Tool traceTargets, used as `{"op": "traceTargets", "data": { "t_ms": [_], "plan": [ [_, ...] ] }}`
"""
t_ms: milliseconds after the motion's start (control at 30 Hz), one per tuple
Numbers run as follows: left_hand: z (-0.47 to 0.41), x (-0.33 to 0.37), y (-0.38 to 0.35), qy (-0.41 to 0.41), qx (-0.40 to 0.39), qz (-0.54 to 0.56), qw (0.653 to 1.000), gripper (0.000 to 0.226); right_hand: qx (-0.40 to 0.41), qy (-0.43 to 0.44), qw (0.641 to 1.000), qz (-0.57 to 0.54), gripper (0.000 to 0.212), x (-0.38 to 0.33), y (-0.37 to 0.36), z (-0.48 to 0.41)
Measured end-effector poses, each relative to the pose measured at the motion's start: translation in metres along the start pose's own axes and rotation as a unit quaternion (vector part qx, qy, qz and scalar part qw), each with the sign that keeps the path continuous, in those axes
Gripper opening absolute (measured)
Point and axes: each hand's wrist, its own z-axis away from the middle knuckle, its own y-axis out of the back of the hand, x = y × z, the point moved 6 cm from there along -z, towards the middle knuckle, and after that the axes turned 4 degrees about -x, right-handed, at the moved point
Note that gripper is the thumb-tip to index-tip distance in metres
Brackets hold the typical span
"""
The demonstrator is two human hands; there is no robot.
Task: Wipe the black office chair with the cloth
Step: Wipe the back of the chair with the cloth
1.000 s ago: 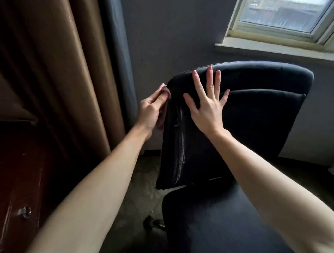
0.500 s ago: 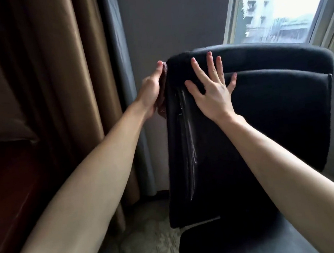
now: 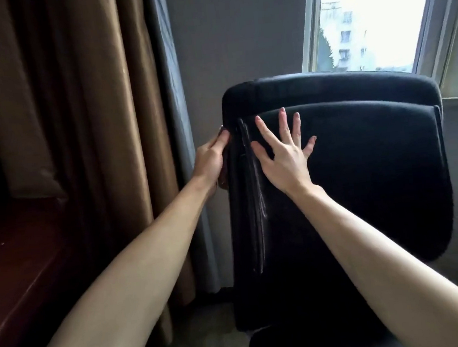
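The black office chair (image 3: pixel 361 175) faces me, its backrest upright below the window. My left hand (image 3: pixel 210 158) grips the backrest's left side edge, thumb toward the front, and holds a dark cloth (image 3: pixel 223 178) against it. Only a small fold of the cloth shows under the palm; the rest is hidden. My right hand (image 3: pixel 285 160) lies flat on the front of the backrest with its fingers spread, just right of a shiny vertical seam.
Brown curtains (image 3: pixel 80 131) and a grey curtain (image 3: pixel 171 95) hang close to the chair's left side. Dark wooden furniture (image 3: pixel 16 261) stands at the far left. A window (image 3: pixel 374 16) is behind the chair. Carpet (image 3: pixel 209 341) shows below.
Both hands have slid down from the backrest's top corner to a little lower on it. The view has risen and moved closer to the chair.
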Motion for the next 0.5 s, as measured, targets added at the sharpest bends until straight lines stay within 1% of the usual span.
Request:
{"op": "traceTargets", "data": {
  "t_ms": [100, 200, 267, 367, 433, 500],
  "plan": [
    [-0.012, 0.019, -0.006, 0.017, 0.027, -0.011, 0.999, 0.036, 0.004, 0.006, 1.0, 0.008, 0.052, 0.0, -0.001, 0.001],
    [-0.029, 0.03, -0.013, 0.019, 0.043, 0.008, 0.999, 0.038, 0.008, 0.01, 0.999, 0.034, 0.055, 0.002, -0.001, 0.0],
    [-0.037, 0.032, -0.016, 0.006, 0.047, 0.011, 0.999, 0.037, 0.02, -0.016, 0.999, 0.041, 0.06, 0.008, -0.001, 0.001],
    [-0.039, 0.025, -0.011, -0.02, 0.03, -0.013, 0.999, 0.043, 0.021, -0.053, 0.998, 0.004, 0.064, 0.008, -0.007, 0.006],
    [-0.034, 0.015, -0.008, -0.035, -0.001, -0.029, 0.999, 0.046, 0.02, -0.049, 0.999, -0.011, 0.062, 0.005, -0.01, 0.008],
    [-0.026, 0.005, -0.005, -0.048, -0.021, -0.027, 0.998, 0.043, 0.022, -0.04, 0.999, -0.013, 0.059, 0.004, -0.01, 0.009]
  ]
}}
